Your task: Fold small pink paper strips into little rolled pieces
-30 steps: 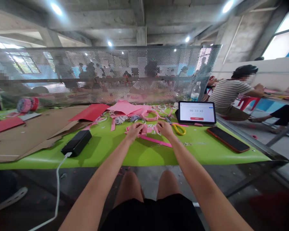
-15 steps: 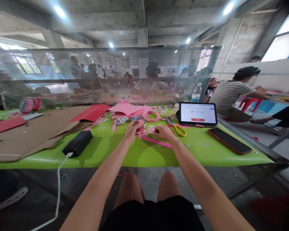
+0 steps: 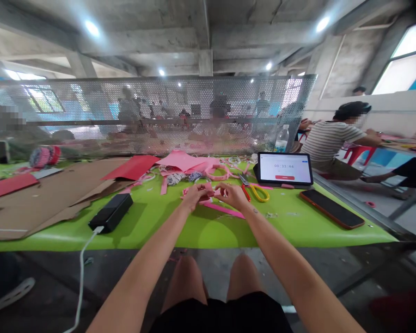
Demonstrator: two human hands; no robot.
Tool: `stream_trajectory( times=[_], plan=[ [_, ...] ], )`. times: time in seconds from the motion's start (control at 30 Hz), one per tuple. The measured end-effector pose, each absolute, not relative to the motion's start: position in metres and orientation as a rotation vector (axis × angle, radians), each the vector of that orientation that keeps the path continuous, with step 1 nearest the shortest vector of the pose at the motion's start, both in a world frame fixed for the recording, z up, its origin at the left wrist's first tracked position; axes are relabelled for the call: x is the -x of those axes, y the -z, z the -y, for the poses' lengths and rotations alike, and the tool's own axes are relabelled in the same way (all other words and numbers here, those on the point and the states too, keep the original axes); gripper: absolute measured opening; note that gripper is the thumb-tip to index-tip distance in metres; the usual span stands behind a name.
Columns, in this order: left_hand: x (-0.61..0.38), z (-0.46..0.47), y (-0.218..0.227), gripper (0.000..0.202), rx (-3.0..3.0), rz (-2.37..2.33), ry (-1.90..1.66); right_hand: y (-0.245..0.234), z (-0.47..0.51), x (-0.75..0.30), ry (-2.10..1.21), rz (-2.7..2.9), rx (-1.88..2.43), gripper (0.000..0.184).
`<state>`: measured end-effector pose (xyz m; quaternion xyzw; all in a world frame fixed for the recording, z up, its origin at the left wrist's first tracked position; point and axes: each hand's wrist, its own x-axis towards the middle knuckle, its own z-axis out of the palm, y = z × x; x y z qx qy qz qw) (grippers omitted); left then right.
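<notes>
My left hand (image 3: 194,196) is closed in a pinch on a small pink paper piece (image 3: 208,188), held just above the table. Close on its right, my right hand (image 3: 235,197) has thumb and fingertips curled together at the edge of that piece; what they grip, if anything, is too small to make out. Under the hands lies a bright pink strip (image 3: 227,211), partly covered by them. Scissors with red and yellow handles (image 3: 260,193) rest right of my right hand. A pink ring (image 3: 217,173) and bundles of patterned cord (image 3: 176,178) lie behind the hands.
Pink sheets (image 3: 183,160), a red sheet (image 3: 131,167) and brown cardboard (image 3: 52,196) spread over the left and back. A black power bank (image 3: 111,212) with a white cable stands left. A tablet (image 3: 284,168) and a phone (image 3: 331,209) are right. A perforated metal screen (image 3: 152,118) borders the table.
My right hand has moved from the table scraps to beside my left hand, bringing its fingertips to the pink paper piece. The left hand has turned slightly and shifted right.
</notes>
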<state>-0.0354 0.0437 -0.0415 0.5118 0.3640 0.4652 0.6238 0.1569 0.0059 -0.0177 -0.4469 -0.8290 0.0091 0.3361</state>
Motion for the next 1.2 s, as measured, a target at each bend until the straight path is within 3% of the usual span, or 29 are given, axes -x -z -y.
stream_trajectory(
  times=[0.4, 0.6, 0.83, 1.2],
  plan=[
    [0.034, -0.036, 0.036, 0.031, -1.226, -0.811, -0.924, 0.018, -0.005, -0.154, 0.008, 2.158, 1.112, 0.020],
    [0.032, -0.032, 0.033, 0.022, -1.223, -0.761, -0.929, 0.018, -0.006, -0.150, -0.030, 2.107, 1.122, 0.016],
    [0.033, -0.031, 0.032, 0.035, -1.231, -0.742, -0.936, 0.019, -0.007, -0.148, -0.064, 2.043, 1.147, 0.013],
    [0.030, -0.030, 0.032, 0.034, -1.247, -0.730, -0.933, 0.021, -0.008, -0.145, -0.087, 1.988, 1.192, 0.012]
  ],
)
